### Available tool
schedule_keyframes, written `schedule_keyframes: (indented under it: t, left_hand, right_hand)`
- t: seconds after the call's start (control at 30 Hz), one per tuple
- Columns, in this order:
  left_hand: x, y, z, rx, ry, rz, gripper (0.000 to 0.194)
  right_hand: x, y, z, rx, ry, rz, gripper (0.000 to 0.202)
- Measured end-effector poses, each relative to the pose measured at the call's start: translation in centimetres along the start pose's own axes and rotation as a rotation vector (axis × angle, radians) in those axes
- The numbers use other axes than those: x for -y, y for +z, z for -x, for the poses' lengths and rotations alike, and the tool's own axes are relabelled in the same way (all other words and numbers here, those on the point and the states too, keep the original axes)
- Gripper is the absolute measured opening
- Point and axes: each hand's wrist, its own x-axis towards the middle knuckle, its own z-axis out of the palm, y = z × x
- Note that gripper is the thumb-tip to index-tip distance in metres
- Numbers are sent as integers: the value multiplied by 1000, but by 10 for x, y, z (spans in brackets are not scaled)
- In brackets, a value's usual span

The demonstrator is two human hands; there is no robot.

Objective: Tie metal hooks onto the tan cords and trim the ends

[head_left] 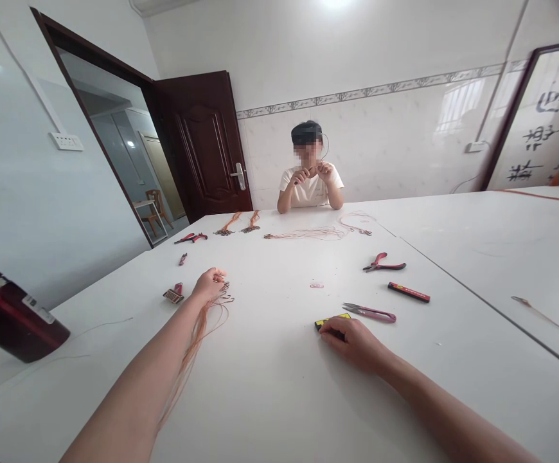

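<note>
My left hand (209, 283) rests on the white table with its fingers curled in; whatever is between the fingertips is too small to make out. Beside it lie several fish hooks (225, 297), tied to a bundle of thin orange lines (193, 347) that trails back along my forearm. My right hand (354, 341) has its fingers closed over a small flat yellow and black box (325, 323), partly hidden underneath. Just beyond that hand lie thread snips (371, 313) with a pinkish handle.
Red-handled pliers (384, 262) and a red and black box (408, 292) lie to the right. Further off are more hook bundles (250, 226) and pliers (191, 238). A dark red flask (14, 315) stands left. Opposite sits a person (311, 183), both hands raised.
</note>
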Motion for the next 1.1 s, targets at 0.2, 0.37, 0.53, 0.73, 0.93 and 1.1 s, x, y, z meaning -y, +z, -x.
schedule_keyframes:
  t: [0.2, 0.37, 0.53, 0.73, 0.93, 1.1]
  left_hand:
    - [6, 7, 0, -44, 24, 2, 25]
    - [11, 13, -2, -36, -16, -74, 23]
    - [8, 13, -2, 32, 16, -184, 26]
    - [9, 12, -4, 120, 36, -278, 28]
    - [14, 11, -7, 93, 28, -315, 29]
    - [13, 9, -7, 88, 41, -345, 28]
  right_hand:
    - [-2, 0, 0, -1, -7, 16, 21]
    - [-3, 1, -1, -7, -5, 8, 20]
    - [-5, 1, -1, -8, -29, 26, 21]
    - [-5, 1, -1, -1, -22, 15, 20]
    - [-4, 0, 0, 2, -18, 8, 21]
    - [-3, 0, 0, -7, 2, -9, 20]
